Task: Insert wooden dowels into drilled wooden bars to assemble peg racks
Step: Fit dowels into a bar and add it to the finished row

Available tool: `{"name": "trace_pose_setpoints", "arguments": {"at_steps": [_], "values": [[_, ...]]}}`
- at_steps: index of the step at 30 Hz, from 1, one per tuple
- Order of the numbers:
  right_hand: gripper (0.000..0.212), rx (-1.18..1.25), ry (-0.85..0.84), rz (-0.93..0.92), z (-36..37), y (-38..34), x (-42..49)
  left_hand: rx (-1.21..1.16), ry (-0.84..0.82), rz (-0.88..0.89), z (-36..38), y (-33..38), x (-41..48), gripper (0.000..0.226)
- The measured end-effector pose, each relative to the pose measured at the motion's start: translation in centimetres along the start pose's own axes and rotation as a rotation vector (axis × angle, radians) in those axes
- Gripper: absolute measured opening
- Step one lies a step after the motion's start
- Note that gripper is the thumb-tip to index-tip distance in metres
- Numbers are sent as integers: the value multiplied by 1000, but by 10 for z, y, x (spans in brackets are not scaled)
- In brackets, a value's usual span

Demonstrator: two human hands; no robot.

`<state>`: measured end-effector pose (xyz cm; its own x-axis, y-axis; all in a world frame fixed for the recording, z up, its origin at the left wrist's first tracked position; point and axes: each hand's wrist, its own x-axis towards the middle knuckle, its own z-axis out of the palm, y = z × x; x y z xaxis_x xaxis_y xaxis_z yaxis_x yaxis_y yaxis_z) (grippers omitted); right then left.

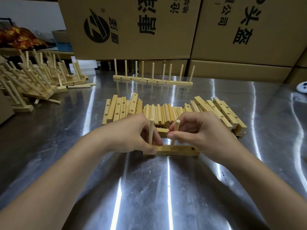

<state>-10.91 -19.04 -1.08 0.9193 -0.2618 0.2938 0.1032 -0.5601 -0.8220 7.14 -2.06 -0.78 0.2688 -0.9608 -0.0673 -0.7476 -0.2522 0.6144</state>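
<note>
- A tilted dowel [175, 130] is pinched between the thumb and curled fingers of the right hand [199, 132]; its lower end is set in the middle hole of the bar [181, 150].
- The left end of the bar is gripped by the left hand [131, 135], thumb on the front face, fingers curled behind.
- An upright dowel [151, 128] is seated at the bar's left end, beside the left fingers.
- An open hole [193, 148] is seen at the bar's right end.
- The bar is laid flat on the steel table [166, 188].
- Just behind the bar, loose dowels [163, 113] are heaped, flanked by drilled bars [119, 108] on both sides.
- Further behind the bar, finished racks [152, 80] are stood in a row.
- Far left of the bar, more racks [33, 77] are piled.
- Well behind the bar, cardboard boxes [132, 27] are stacked.
</note>
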Motion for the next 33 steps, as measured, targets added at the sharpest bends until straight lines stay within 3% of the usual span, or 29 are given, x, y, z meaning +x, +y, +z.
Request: {"name": "trace_pose_setpoints", "arguments": {"at_steps": [4, 7, 14, 22, 33], "values": [[28, 224, -25, -14, 1, 2, -1, 8, 1, -8, -1, 1, 1, 16], [22, 293, -7, -20, 4, 2, -1, 2, 9, -8, -1, 0, 1, 16], [23, 259, 90, 30, 7, 2, 0, 4, 7, -1, -1, -1, 2, 15], [26, 266, 12, -1, 0, 1, -1, 1, -1, -6, -1, -2, 2, 15], [24, 141, 78, -1, 3, 4, -3, -13, 2, -11, 1, -3, 2, 16]]}}
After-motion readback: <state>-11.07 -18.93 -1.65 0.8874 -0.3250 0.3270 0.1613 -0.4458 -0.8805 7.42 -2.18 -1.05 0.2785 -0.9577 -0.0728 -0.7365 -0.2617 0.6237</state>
